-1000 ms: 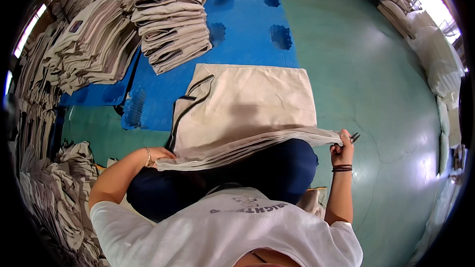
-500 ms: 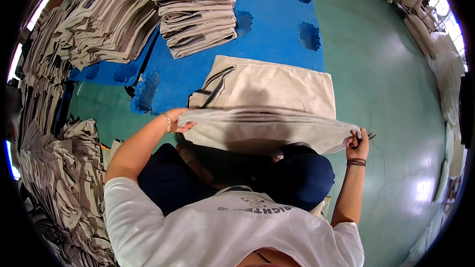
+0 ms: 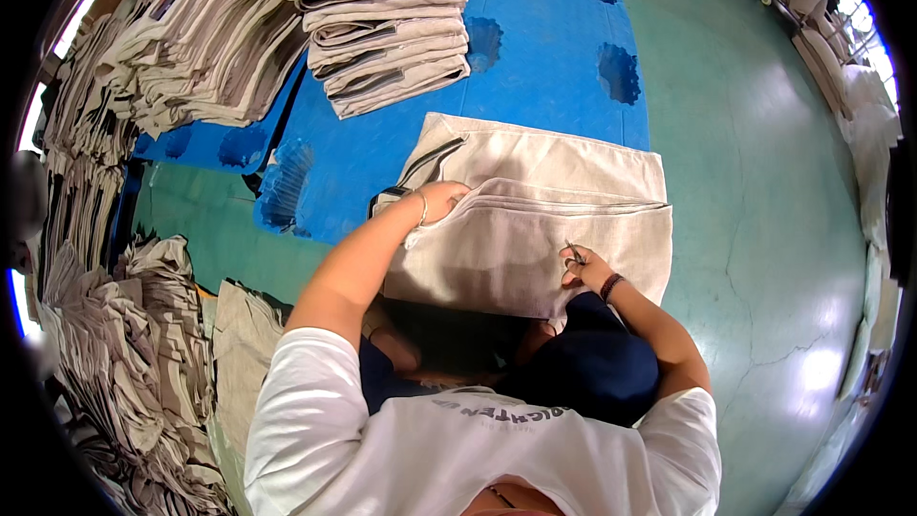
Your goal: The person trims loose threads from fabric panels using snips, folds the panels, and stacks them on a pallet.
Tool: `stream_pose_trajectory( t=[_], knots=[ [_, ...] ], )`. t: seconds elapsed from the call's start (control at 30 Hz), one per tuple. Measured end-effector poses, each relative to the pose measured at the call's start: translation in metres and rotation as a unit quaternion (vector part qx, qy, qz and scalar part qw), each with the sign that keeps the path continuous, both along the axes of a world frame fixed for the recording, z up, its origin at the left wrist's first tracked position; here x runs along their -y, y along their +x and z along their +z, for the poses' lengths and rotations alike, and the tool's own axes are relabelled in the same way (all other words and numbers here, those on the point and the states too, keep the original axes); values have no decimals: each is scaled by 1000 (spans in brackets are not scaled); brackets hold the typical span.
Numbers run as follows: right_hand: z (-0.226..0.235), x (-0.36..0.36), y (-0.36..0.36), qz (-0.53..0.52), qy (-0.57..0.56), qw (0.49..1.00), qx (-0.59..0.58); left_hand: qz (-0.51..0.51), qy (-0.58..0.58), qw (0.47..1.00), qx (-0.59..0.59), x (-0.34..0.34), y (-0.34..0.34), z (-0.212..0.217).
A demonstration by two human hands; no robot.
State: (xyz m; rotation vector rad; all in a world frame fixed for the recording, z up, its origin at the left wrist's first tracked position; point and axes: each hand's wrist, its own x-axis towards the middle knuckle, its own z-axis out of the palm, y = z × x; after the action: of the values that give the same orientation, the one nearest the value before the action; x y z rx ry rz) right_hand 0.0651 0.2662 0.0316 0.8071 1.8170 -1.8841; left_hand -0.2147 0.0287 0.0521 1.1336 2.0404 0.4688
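A folded beige cloth piece lies before my lap, its long layered edge running left to right. It rests partly over another flat beige cloth piece with black trim strips at its left side. My left hand is closed on the left end of the layered edge, fingertips partly hidden by the cloth. My right hand is closed around small dark thread snips, just over the right half of the front cloth. Whether the snips touch the cloth I cannot tell.
A blue plastic pallet lies ahead, bearing a tall stack of folded beige cloths. More cloth piles stand far left, with a loose heap at near left. Green floor stretches along the right.
The cloth, stretched between both hands before, now lies flat in front of me. My left hand moved right and forward along its edge; my right hand left the right corner and came inward.
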Motion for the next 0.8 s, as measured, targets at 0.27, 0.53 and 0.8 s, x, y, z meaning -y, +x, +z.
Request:
stream_pose_trajectory(
  t=[0.27,0.53,0.8],
  knots=[
    [9,-38,17,-103,322,935,-104,277,-166,911,-258,61,-33,26],
    [-16,-145,83,-352,456,817,20,79,158,982,70,105,8,24],
    [4,-129,74,-299,393,867,61,329,26,941,76,111,14,-10]
  ],
)
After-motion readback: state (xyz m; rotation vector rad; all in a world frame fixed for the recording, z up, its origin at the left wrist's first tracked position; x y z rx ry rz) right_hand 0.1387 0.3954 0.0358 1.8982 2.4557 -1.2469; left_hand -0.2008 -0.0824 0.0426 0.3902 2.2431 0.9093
